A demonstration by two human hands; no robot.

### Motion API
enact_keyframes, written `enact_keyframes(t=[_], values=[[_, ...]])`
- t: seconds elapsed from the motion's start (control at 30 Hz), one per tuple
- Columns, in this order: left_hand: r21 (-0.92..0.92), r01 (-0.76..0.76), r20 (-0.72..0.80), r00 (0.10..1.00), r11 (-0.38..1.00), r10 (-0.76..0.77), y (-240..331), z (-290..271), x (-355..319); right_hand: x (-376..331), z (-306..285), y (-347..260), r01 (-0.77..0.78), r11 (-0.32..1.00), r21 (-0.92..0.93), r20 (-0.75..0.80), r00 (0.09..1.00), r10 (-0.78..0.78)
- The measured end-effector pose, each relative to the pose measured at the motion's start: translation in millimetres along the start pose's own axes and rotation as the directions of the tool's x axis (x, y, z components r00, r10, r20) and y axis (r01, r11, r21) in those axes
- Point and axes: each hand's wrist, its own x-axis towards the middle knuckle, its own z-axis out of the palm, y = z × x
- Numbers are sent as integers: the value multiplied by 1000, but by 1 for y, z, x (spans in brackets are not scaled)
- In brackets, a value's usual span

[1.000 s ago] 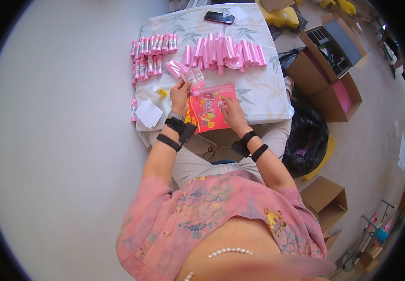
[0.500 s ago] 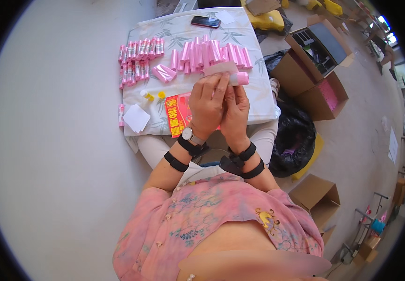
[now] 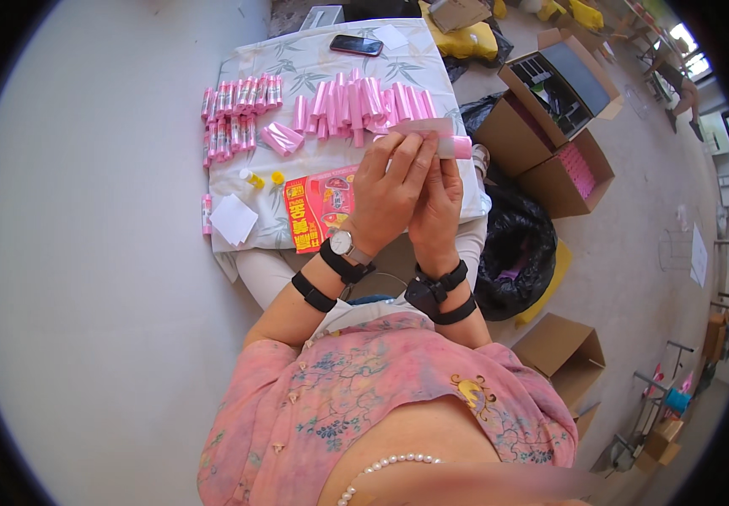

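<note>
Both my hands hold a pink plastic roll [image 3: 461, 148] above the right part of the cloth-covered table. A whitish paper slip [image 3: 429, 126] lies along the roll, partly around it. My left hand [image 3: 390, 190] presses its fingers on the slip and roll from the left. Close beside it, my right hand [image 3: 437, 211] grips from below with fingers pointing up; its fingertips are partly hidden. Behind them lies a heap of plain pink rolls [image 3: 352, 103]. To the left, labelled pink rolls [image 3: 242, 95] are stacked in two groups. A glue stick [image 3: 251, 178] lies near its yellow cap [image 3: 278, 178].
A red and yellow printed sheet [image 3: 305, 215] and white paper slips [image 3: 234, 221] lie on the near table. A phone [image 3: 356, 45] rests at the far edge. Right of the table stand cardboard boxes [image 3: 508, 135] and a black-bagged bin [image 3: 512, 244]. Another person's legs [image 3: 685, 101] show far right.
My hands have moved right over the table with the roll and slip still held. The whole view has shifted slightly. Things on the table stay in place.
</note>
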Motion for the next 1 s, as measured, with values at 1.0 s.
enact_keyframes(t=[1.0], values=[[-142, 21, -8, 1000, 990, -23, -3, -10, 0, -3, -18, 0, 57, 997, -50, 24, 998, -56]])
